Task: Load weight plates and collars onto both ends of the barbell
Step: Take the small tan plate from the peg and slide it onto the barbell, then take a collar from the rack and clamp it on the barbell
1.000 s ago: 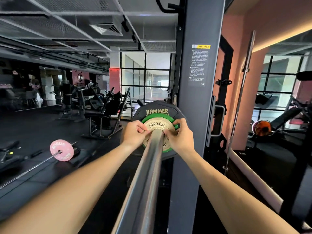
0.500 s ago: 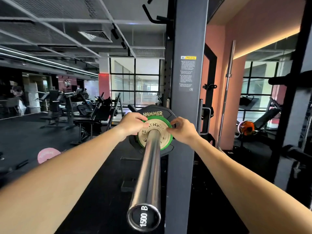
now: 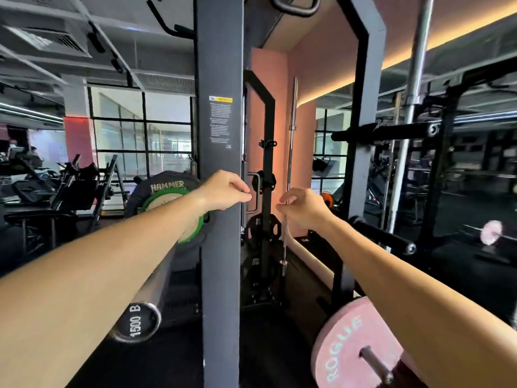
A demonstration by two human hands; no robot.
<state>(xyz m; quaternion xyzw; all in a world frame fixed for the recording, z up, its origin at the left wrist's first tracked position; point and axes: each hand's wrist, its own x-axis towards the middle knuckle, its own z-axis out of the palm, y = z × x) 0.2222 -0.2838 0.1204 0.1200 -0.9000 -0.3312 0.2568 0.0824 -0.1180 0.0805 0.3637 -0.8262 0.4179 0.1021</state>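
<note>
The barbell sleeve (image 3: 140, 320) points toward me at lower left, its end cap marked 1500 B. On it sit a black Hammer plate (image 3: 165, 183) and, in front of that, a smaller green-rimmed plate (image 3: 193, 233), both partly hidden by my left forearm. My left hand (image 3: 226, 189) hovers in front of the grey rack upright (image 3: 221, 247), fingers loosely curled and holding nothing. My right hand (image 3: 302, 208) is to the right of the upright, fingers apart and empty. No collar is visible.
A pink Rogue plate (image 3: 349, 348) sits on a peg at lower right. Black plates (image 3: 263, 228) hang on a storage post behind the upright. A spare bar (image 3: 291, 163) stands against the pink wall. Rack arms (image 3: 383, 239) jut out on the right.
Both hands have come off the green plate and moved right, away from the sleeve. My view has swung right, bringing the pink plate and rack interior into sight.
</note>
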